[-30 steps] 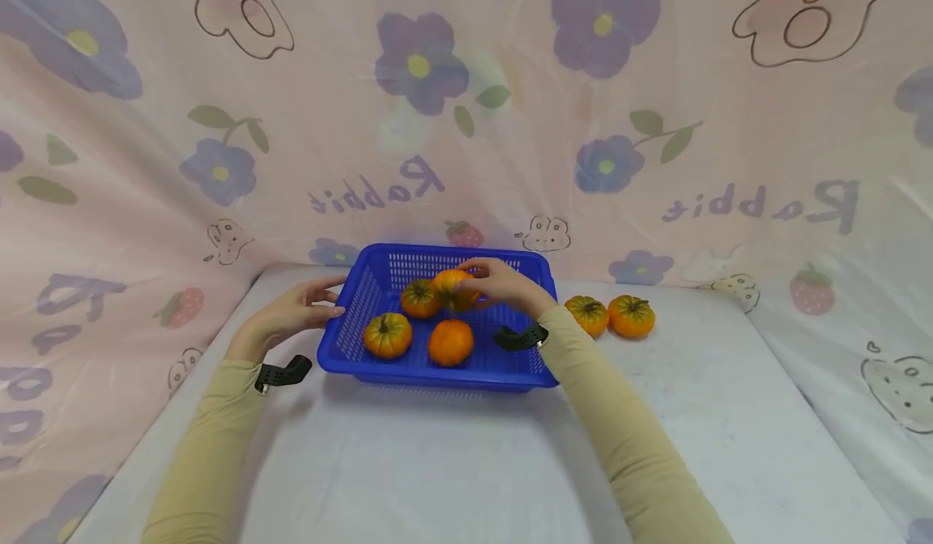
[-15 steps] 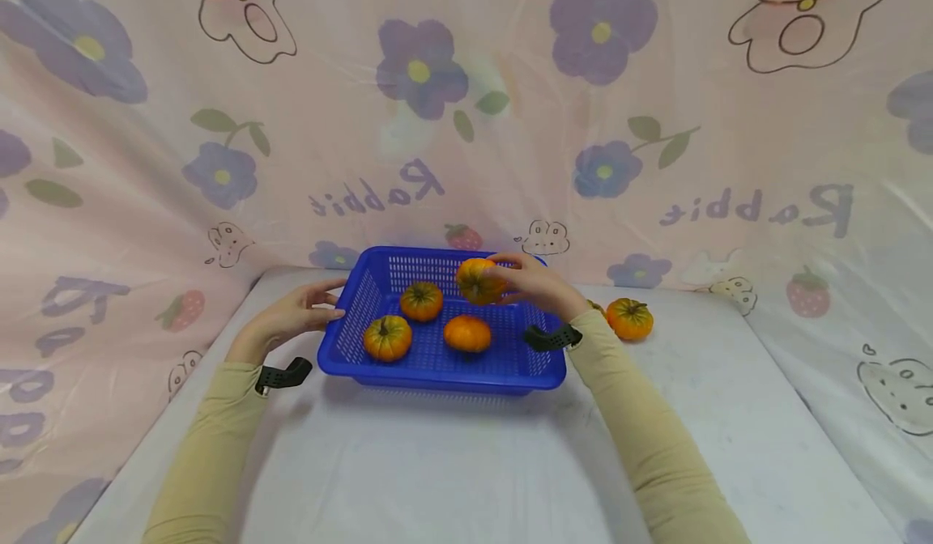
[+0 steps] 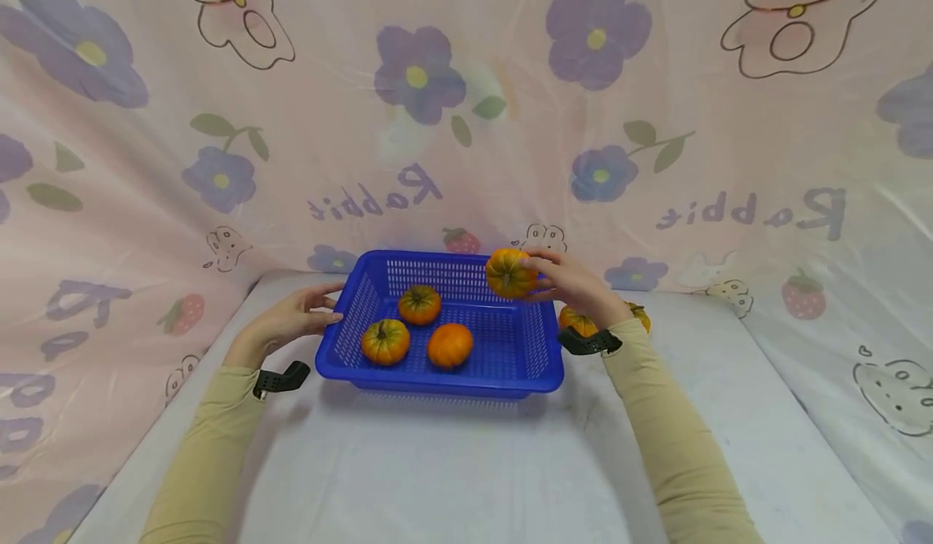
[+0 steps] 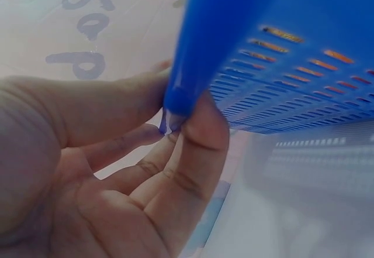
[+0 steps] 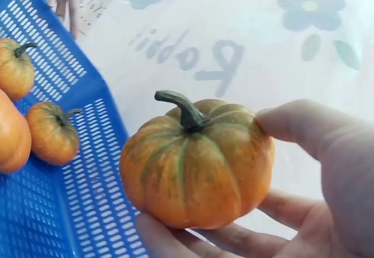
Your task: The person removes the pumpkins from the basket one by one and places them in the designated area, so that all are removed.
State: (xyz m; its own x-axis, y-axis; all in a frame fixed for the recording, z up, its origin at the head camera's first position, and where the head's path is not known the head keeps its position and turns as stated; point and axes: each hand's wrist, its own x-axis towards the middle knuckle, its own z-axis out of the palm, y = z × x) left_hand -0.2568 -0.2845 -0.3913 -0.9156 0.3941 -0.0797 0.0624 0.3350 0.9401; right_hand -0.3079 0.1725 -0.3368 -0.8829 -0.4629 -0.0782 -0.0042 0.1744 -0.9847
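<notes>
My right hand (image 3: 579, 285) holds a small orange-green pumpkin (image 3: 510, 274) over the back right of the blue plastic basket (image 3: 437, 383). In the right wrist view, thumb and fingers grip the pumpkin (image 5: 198, 164) from the side, its dark stem pointing up. My left hand (image 3: 291, 317) pinches the basket's left rim (image 4: 190, 65) between thumb and fingers. Inside the basket lie three more pumpkins: a striped one (image 3: 385, 342) at front left, another striped one (image 3: 419, 305) behind it, and a plainer orange one (image 3: 449, 345) near the middle, no stem showing.
Right of the basket, two more pumpkins rest on the white table (image 3: 437, 471): one (image 3: 574, 320) partly behind my right hand, the other (image 3: 640, 315) mostly behind my right wrist. A patterned curtain (image 3: 510, 147) hangs behind the table.
My right hand has lifted the pumpkin and carried it right, from above the basket's middle to its right side. The plainer pumpkin rolled right, then back. My left hand stays at the rim.
</notes>
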